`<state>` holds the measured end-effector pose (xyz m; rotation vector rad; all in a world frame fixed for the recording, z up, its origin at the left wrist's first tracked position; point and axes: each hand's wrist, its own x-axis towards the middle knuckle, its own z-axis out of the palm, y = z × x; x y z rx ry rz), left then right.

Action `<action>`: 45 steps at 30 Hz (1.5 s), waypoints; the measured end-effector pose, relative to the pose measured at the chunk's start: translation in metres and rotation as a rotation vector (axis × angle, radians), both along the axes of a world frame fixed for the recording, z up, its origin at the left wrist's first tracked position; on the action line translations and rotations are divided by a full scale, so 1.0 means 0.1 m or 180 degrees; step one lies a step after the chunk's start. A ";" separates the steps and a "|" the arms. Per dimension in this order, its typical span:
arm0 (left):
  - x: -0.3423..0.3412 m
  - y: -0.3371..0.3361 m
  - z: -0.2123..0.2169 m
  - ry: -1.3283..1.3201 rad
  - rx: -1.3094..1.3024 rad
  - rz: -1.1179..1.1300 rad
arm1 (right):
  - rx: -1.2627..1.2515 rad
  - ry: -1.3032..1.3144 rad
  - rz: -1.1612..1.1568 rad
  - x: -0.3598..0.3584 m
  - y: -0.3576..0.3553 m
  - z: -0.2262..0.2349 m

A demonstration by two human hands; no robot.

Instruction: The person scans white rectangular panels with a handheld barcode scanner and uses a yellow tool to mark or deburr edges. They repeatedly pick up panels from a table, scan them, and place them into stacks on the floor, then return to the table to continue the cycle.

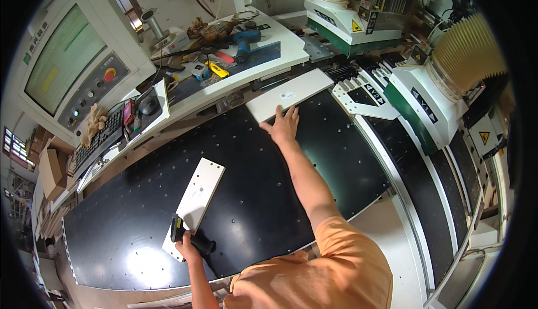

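Observation:
My left hand point(187, 247) is closed around the grip of a black handheld barcode scanner point(177, 229), held over the lower end of a white panel point(203, 188). That panel has small drilled holes and a label, and lies slantwise on the black machine table point(246, 191). Farther away, a second white panel point(297, 91) with a label lies across the table's far edge. My right hand point(284, 125) reaches to it with fingers spread, the fingertips at its near edge; whether they press on it I cannot tell.
At the right stand machine heads point(417, 98) with ribbed hoses, beside rails. A control cabinet with a screen point(66, 56) is at the left, above a keyboard point(101, 141) and mouse point(149, 105). On the far bench point(185, 98) lie a yellow cutter point(217, 69), tape measure point(200, 72) and several tools.

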<state>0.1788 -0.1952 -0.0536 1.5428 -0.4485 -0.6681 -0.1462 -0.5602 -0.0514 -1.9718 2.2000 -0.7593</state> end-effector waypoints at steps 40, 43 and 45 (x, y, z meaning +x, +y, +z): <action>-0.70 1.28 0.47 -0.0218 0.1185 -0.0893 | -0.0021 0.0644 0.4949 2.17 1.82 0.47; -0.26 2.08 0.49 0.0168 0.0795 0.0437 | 0.0145 0.0780 0.4822 2.06 2.16 0.47; 0.03 2.77 0.51 0.0069 0.0335 0.1676 | -0.0038 0.0852 0.4467 1.88 2.49 0.39</action>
